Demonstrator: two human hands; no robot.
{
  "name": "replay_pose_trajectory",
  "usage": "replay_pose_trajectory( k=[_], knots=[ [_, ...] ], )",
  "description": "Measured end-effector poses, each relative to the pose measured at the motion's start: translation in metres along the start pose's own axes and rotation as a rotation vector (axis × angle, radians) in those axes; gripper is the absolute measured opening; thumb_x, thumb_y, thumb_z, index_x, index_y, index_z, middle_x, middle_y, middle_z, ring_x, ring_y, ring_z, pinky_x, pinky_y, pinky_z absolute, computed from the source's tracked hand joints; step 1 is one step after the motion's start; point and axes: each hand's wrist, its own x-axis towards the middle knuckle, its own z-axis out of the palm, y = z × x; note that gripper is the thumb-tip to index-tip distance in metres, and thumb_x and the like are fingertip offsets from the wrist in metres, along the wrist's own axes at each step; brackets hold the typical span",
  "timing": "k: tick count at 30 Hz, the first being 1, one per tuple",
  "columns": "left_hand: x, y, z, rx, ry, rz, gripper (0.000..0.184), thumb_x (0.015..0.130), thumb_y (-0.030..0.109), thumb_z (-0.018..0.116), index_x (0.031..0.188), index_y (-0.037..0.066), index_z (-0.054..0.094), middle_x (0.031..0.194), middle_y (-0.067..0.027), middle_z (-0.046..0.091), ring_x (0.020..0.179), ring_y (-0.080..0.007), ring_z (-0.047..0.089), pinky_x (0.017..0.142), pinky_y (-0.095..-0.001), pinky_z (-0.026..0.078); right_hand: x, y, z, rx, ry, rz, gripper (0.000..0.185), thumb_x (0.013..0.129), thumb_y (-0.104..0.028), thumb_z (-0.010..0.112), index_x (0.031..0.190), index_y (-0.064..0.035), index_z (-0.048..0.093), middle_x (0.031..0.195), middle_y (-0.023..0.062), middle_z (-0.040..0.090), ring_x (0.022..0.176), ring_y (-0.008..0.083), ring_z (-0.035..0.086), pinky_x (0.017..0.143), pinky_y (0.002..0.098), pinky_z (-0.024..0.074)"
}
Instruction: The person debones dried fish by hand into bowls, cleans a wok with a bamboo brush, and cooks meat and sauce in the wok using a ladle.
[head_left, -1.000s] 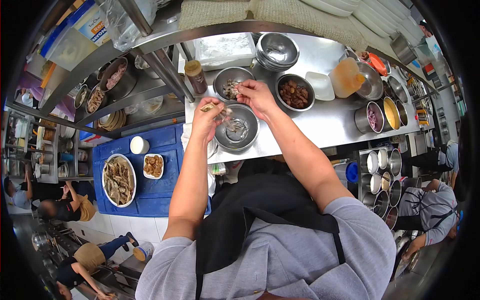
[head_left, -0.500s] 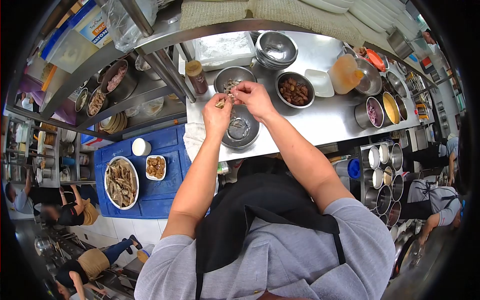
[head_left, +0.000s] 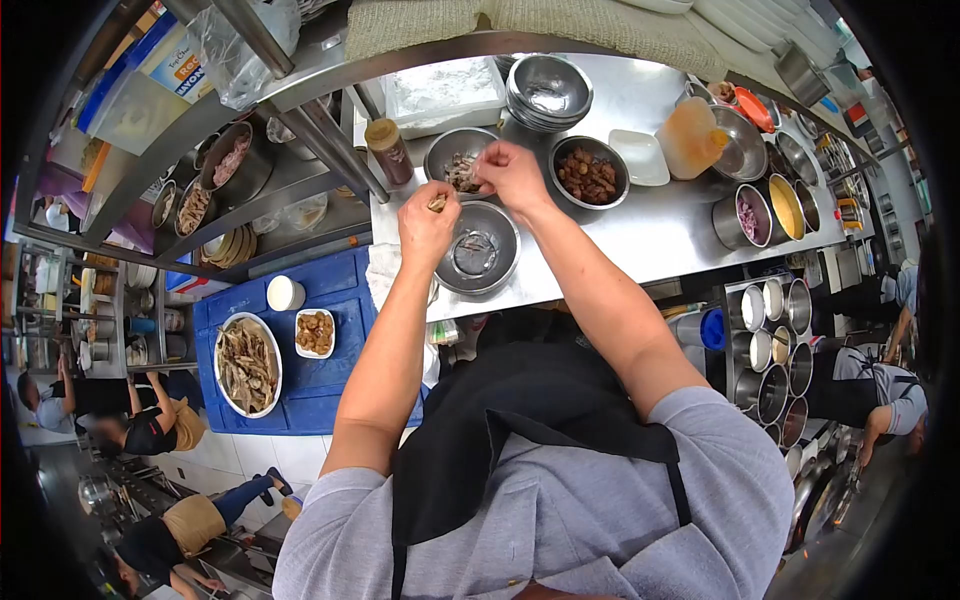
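My left hand (head_left: 428,222) is closed around a small pale-brown piece of dried fish (head_left: 437,203), held at the left rim of two steel bowls. My right hand (head_left: 514,178) is at the right side of the farther bowl (head_left: 440,150), fingers pinched together and slightly blurred. Whatever may be between those fingertips is too small to make out. Shredded greyish fish bits (head_left: 461,172) lie in that bowl. Closer to me, the second steel bowl (head_left: 505,262) holds a few thin dark scraps (head_left: 477,247).
Right of my hands stand a bowl of brown chunks (head_left: 588,177), a white dish (head_left: 640,160) and an orange-tinted jug (head_left: 690,143). A sauce bottle (head_left: 388,152) and stacked bowls (head_left: 549,90) sit behind. On a blue surface (head_left: 330,385) rests an oval dish of dried fish (head_left: 248,365). Co-workers stand farther off.
My hands have drawn apart: the right fingers moved away from the left hand to the right, over the farther bowl. The left hand stays closed on its fish piece.
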Motion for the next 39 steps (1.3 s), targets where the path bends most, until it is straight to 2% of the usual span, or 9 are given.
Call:
replay_pose_trajectory(
  k=[8,10,14,17,23,28,33,35,39],
  knots=[
    [-0.009,-0.029,0.019,-0.441,-0.103,-0.366,0.009,0.084,0.011,0.066,0.086,0.002,0.068,0.072,-0.0042,0.066,0.063,-0.0087,0.06,0.057,-0.0261,0.048,0.055,-0.01,-0.004,-0.54,0.129,-0.516,0.019,0.079,-0.014,0.072,0.095,-0.0052,0.065,0.088,0.012,0.069,0.084,0.0284,0.066,0.079,0.036,0.0513],
    [-0.011,-0.041,0.024,-0.47,-0.145,-0.4,0.01,0.084,0.012,0.07,0.09,0.006,0.065,0.075,-0.002,0.066,0.066,-0.0097,0.062,0.052,-0.0238,0.045,0.077,0.028,-0.022,-1.049,-0.109,-0.441,0.024,0.08,-0.018,0.069,0.103,-0.0095,0.068,0.108,0.015,0.066,0.103,0.0346,0.061,0.09,0.0416,0.048],
    [-0.012,-0.034,0.02,-0.33,-0.163,-0.398,0.013,0.082,0.012,0.072,0.093,0.006,0.066,0.077,-0.0037,0.067,0.067,-0.014,0.062,0.056,-0.0276,0.048,0.059,0.043,-0.046,-0.919,0.075,-0.403,0.028,0.08,-0.014,0.067,0.108,-0.0103,0.069,0.108,0.0153,0.065,0.101,0.0325,0.062,0.09,0.0421,0.0488],
    [-0.022,-0.001,0.011,0.087,-0.039,-0.022,0.02,0.077,0.011,0.074,0.095,0.007,0.068,0.089,-0.0112,0.066,0.081,-0.0244,0.065,0.072,-0.0374,0.052,0.038,0.043,-0.06,-0.833,0.097,-0.29,0.027,0.08,-0.013,0.067,0.107,-0.0098,0.069,0.104,0.0152,0.065,0.098,0.0313,0.063,0.087,0.0408,0.0503],
    [-0.043,-0.031,0.038,0.482,-0.346,0.036,0.041,0.072,0.013,0.076,0.111,0.006,0.064,0.117,-0.0165,0.059,0.11,-0.0348,0.057,0.094,-0.0418,0.047,0.002,0.047,-0.076,-0.837,0.076,-0.228,0.025,0.08,-0.012,0.068,0.106,-0.0083,0.068,0.099,0.0135,0.062,0.09,0.0271,0.065,0.083,0.038,0.0514],
    [-0.026,-0.009,0.0,0.256,-0.212,0.046,0.015,0.075,0.015,0.074,0.082,0.005,0.066,0.102,-0.0151,0.061,0.099,-0.035,0.059,0.086,-0.043,0.049,-0.013,0.037,-0.072,-0.824,0.037,-0.214,0.02,0.079,-0.012,0.07,0.098,-0.0057,0.067,0.096,0.0129,0.061,0.086,0.0274,0.064,0.08,0.0383,0.0508],
    [-0.024,0.011,-0.025,0.31,-0.143,0.067,0.011,0.077,0.015,0.07,0.079,0.005,0.065,0.1,-0.0137,0.061,0.095,-0.0342,0.059,0.081,-0.0433,0.05,-0.026,0.022,-0.034,-1.052,-0.037,-0.424,0.016,0.078,-0.014,0.069,0.08,-0.0047,0.056,0.09,0.0114,0.06,0.089,0.0306,0.061,0.076,0.0419,0.0478],
    [-0.03,-0.01,-0.015,0.36,-0.242,0.167,0.014,0.075,0.015,0.07,0.077,0.003,0.063,0.104,-0.0175,0.062,0.095,-0.0379,0.06,0.085,-0.0434,0.049,-0.034,0.032,-0.025,-1.142,-0.118,-0.448,0.016,0.079,-0.015,0.066,0.093,-0.0078,0.064,0.094,0.0127,0.059,0.095,0.0324,0.058,0.08,0.0415,0.0471],
    [-0.052,-0.014,-0.009,0.527,-0.472,-0.039,0.045,0.076,0.023,0.07,0.117,0.007,0.064,0.123,-0.0198,0.057,0.11,-0.0391,0.056,0.096,-0.0439,0.046,-0.08,0.025,-0.06,-1.443,-0.255,-0.32,0.048,0.079,-0.015,0.066,0.127,-0.0152,0.062,0.105,0.0151,0.057,0.103,0.0331,0.055,0.088,0.041,0.0463]
  ],
)
